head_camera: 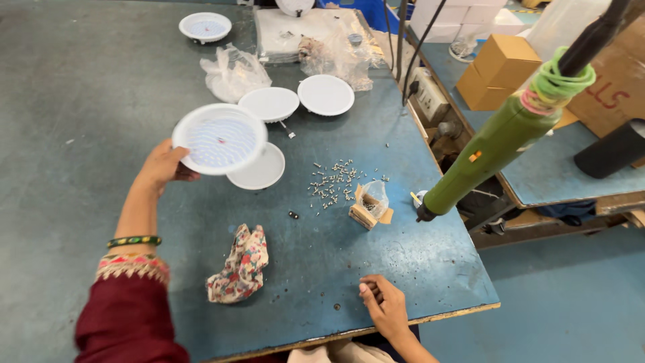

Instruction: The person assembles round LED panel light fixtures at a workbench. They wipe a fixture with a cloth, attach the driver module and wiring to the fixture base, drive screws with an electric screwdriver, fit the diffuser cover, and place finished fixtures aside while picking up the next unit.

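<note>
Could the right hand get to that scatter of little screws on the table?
Probably yes. The right hand rests near the table's front edge, and only bare tabletop lies between it and the screws.

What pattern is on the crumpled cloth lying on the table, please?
A floral print, red and green on cream, on the cloth; the head view shows it.

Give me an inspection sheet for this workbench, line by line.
Surface: blue worktable, worn and scuffed.
Job's things: round white lamp housing held above a white disc; two more discs behind.
Clutter: loose screws, small open screw packet, floral cloth, plastic bags.
Hands: left hand grips the housing's rim; right hand rests curled at the table's edge.
Cables: black cords to a socket box.
Surroundings: hanging green electric screwdriver, cardboard boxes.
</note>
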Demonstrator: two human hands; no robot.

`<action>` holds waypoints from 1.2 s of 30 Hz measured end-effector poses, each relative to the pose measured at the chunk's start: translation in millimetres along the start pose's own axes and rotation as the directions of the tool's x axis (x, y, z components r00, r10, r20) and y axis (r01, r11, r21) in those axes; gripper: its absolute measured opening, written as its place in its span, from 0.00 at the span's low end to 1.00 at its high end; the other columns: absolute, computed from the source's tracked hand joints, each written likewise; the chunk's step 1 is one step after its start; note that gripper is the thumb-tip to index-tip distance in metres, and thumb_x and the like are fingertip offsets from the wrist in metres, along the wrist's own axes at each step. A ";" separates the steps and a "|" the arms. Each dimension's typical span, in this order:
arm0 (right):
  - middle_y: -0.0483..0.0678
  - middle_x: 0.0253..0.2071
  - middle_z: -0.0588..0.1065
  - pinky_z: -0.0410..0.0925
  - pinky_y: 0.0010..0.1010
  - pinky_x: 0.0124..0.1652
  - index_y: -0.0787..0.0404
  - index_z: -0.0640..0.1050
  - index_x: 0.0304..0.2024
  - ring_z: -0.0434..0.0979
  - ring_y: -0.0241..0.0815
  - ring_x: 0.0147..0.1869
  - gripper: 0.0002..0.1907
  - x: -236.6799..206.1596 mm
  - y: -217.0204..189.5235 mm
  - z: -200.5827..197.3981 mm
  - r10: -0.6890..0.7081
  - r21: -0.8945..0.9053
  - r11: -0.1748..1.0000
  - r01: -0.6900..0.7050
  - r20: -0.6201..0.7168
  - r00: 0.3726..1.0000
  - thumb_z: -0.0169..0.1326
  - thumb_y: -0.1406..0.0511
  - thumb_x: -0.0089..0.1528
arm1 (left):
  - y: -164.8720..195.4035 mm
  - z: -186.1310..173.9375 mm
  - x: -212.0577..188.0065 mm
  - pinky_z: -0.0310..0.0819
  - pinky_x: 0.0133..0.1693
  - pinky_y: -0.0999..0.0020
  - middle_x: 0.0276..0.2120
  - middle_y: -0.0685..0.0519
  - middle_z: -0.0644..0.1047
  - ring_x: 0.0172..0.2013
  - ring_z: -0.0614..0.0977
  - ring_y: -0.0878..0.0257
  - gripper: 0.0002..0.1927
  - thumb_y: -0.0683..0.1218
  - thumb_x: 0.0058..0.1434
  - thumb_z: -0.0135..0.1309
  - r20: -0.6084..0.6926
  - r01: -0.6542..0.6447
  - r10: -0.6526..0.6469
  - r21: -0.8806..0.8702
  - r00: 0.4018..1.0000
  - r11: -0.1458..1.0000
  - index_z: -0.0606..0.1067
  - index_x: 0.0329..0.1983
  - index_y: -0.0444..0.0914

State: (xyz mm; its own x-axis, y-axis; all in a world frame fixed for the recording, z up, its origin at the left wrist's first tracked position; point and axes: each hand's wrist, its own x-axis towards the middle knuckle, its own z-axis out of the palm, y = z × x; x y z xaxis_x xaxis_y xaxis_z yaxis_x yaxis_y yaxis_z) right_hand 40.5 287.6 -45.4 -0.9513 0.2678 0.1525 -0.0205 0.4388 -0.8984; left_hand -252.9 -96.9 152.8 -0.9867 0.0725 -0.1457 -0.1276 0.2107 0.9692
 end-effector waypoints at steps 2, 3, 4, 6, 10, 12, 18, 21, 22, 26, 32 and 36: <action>0.44 0.26 0.80 0.70 0.22 0.28 0.63 0.80 0.43 0.78 0.32 0.26 0.11 -0.2 4.4 -0.3 -0.002 0.033 0.999 0.003 -0.029 1.000 0.56 0.63 0.64 | -3.7 2.6 -14.3 0.78 0.30 0.61 0.34 0.45 0.80 0.28 0.82 0.56 0.17 0.47 0.69 0.47 0.105 -0.038 0.030 0.069 0.994 0.997 0.73 0.56 0.34; 0.45 0.26 0.80 0.71 0.22 0.28 0.63 0.80 0.44 0.79 0.32 0.26 0.11 -1.0 6.4 -0.4 0.003 0.052 0.999 -0.001 -0.043 0.999 0.55 0.63 0.64 | -9.0 4.6 -21.8 0.76 0.30 0.61 0.33 0.46 0.80 0.28 0.81 0.58 0.16 0.47 0.69 0.48 0.161 -0.071 0.054 0.103 0.986 0.992 0.75 0.55 0.33; 0.45 0.29 0.80 0.71 0.23 0.28 0.63 0.79 0.45 0.79 0.33 0.28 0.11 -2.0 8.0 -0.4 0.013 0.088 0.996 -0.009 -0.053 0.999 0.54 0.62 0.65 | -15.9 8.1 -28.0 0.74 0.29 0.62 0.33 0.47 0.80 0.29 0.80 0.60 0.16 0.47 0.69 0.49 0.220 -0.106 0.074 0.135 0.973 0.985 0.77 0.54 0.33; 0.46 0.34 0.80 0.71 0.24 0.29 0.63 0.78 0.47 0.80 0.33 0.33 0.12 -2.9 10.4 -1.9 0.035 0.151 0.988 -0.023 -0.080 0.996 0.52 0.62 0.66 | -39.4 26.8 -39.5 0.77 0.40 0.69 0.37 0.56 0.84 0.36 0.82 0.67 0.15 0.46 0.63 0.52 0.392 -0.121 0.077 0.088 0.917 0.989 0.79 0.50 0.35; 0.50 0.46 0.77 0.74 0.26 0.36 0.65 0.75 0.51 0.80 0.37 0.44 0.13 -4.0 11.0 -6.5 -0.107 0.218 0.966 0.141 -0.157 0.982 0.49 0.63 0.69 | -109.6 88.4 -71.1 0.77 0.37 0.64 0.32 0.51 0.82 0.32 0.81 0.62 0.15 0.50 0.65 0.51 0.551 -0.284 0.065 0.322 0.832 0.903 0.78 0.48 0.36; 0.50 0.50 0.74 0.75 0.26 0.40 0.66 0.73 0.52 0.80 0.38 0.49 0.14 -4.3 10.8 -7.7 -0.135 0.241 0.954 0.179 -0.188 0.973 0.47 0.63 0.69 | -139.5 124.0 -86.0 0.77 0.39 0.64 0.34 0.47 0.82 0.35 0.83 0.60 0.15 0.50 0.67 0.50 0.605 -0.394 0.181 0.239 0.776 0.888 0.76 0.49 0.35; 0.53 0.52 0.72 0.75 0.29 0.43 0.67 0.75 0.52 0.79 0.42 0.51 0.14 -5.6 13.4 -8.7 -0.228 0.177 0.949 0.262 -0.192 0.955 0.48 0.62 0.71 | -145.8 153.0 -104.1 0.76 0.42 0.60 0.38 0.43 0.81 0.39 0.83 0.53 0.22 0.55 0.67 0.51 0.474 -0.384 0.182 0.374 0.861 0.844 0.72 0.59 0.39; 0.56 0.51 0.76 0.75 0.35 0.46 0.66 0.75 0.53 0.78 0.45 0.52 0.19 -4.3 6.1 -16.0 -0.036 0.364 0.926 0.103 -0.187 0.982 0.46 0.57 0.73 | -137.4 114.0 -122.6 0.74 0.48 0.58 0.47 0.46 0.81 0.46 0.81 0.50 0.26 0.56 0.64 0.52 0.212 -0.377 0.312 0.489 0.926 0.787 0.71 0.64 0.43; 0.59 0.53 0.74 0.72 0.39 0.49 0.66 0.72 0.57 0.77 0.49 0.55 0.21 -3.6 0.1 -20.9 -0.010 0.618 0.783 0.062 -0.088 0.996 0.45 0.55 0.74 | -138.9 100.6 -130.8 0.72 0.53 0.56 0.51 0.47 0.81 0.53 0.79 0.47 0.26 0.55 0.64 0.53 0.179 -0.468 0.455 0.578 0.872 0.668 0.72 0.64 0.43; 0.66 0.69 0.65 0.63 0.48 0.62 0.70 0.62 0.69 0.65 0.59 0.72 0.34 9.6 -41.2 -30.0 -0.078 0.936 0.226 -0.270 0.293 0.953 0.40 0.49 0.74 | -167.6 98.3 -167.6 0.60 0.57 0.46 0.60 0.37 0.75 0.61 0.72 0.39 0.25 0.55 0.59 0.54 0.233 -0.567 0.662 0.746 0.713 0.349 0.74 0.56 0.37; 0.63 0.81 0.48 0.56 0.48 0.71 0.68 0.53 0.75 0.47 0.57 0.84 0.44 33.4 -110.9 -7.5 -0.150 0.871 0.013 -0.490 0.487 0.861 0.45 0.46 0.68 | -179.3 93.8 -165.6 0.54 0.65 0.41 0.58 0.31 0.74 0.65 0.67 0.33 0.14 0.44 0.73 0.41 -0.185 -0.247 0.319 0.328 0.930 0.912 0.75 0.51 0.31; 0.64 0.80 0.47 0.53 0.51 0.72 0.70 0.53 0.74 0.47 0.59 0.83 0.48 33.9 -123.1 5.7 -0.200 0.881 -0.003 -0.473 0.463 0.863 0.47 0.42 0.67 | -155.1 101.1 -174.7 0.58 0.63 0.46 0.57 0.31 0.73 0.60 0.70 0.38 0.18 0.45 0.75 0.39 -0.220 -0.074 -0.119 -0.707 0.968 0.703 0.72 0.60 0.30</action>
State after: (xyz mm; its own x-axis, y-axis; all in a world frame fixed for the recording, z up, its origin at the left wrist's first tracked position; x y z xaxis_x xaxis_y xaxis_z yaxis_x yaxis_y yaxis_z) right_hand 9.0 237.8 68.0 -0.9597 -0.2539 0.1203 0.1796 -0.8837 -0.4323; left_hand -50.5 -43.6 7.8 -0.9624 -0.1694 -0.2125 -0.0877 -0.5464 0.8329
